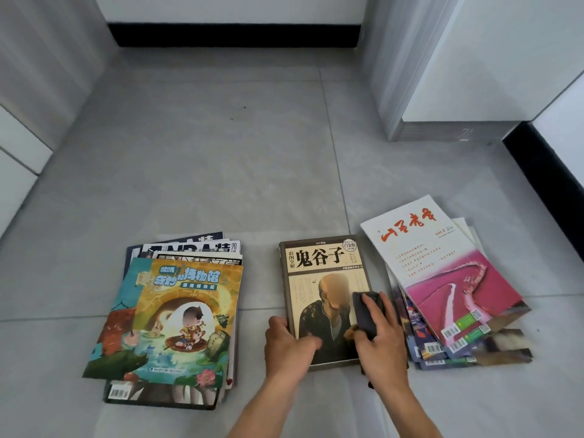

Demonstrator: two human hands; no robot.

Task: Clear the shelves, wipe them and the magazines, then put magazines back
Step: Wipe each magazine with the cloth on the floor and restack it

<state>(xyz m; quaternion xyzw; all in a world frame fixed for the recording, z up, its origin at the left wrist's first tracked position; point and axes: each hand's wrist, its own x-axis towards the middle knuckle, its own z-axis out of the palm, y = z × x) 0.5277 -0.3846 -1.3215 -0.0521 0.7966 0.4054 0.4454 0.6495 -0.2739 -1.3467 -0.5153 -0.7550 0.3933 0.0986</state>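
The book [325, 298] lies on the floor [221, 153] between two stacks, long axis pointing away. The left hand [289, 344] grips its near-left corner; the right hand [380, 336] presses a dark cloth [366, 311] on the cover's right side.

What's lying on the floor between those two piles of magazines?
In the head view, one brown-covered book, held by the left hand and wiped by the right hand with a dark cloth.

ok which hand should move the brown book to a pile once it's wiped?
Probably left. The left hand already grips the brown book at its near-left edge, while the right hand is busy pressing the dark cloth on the cover.
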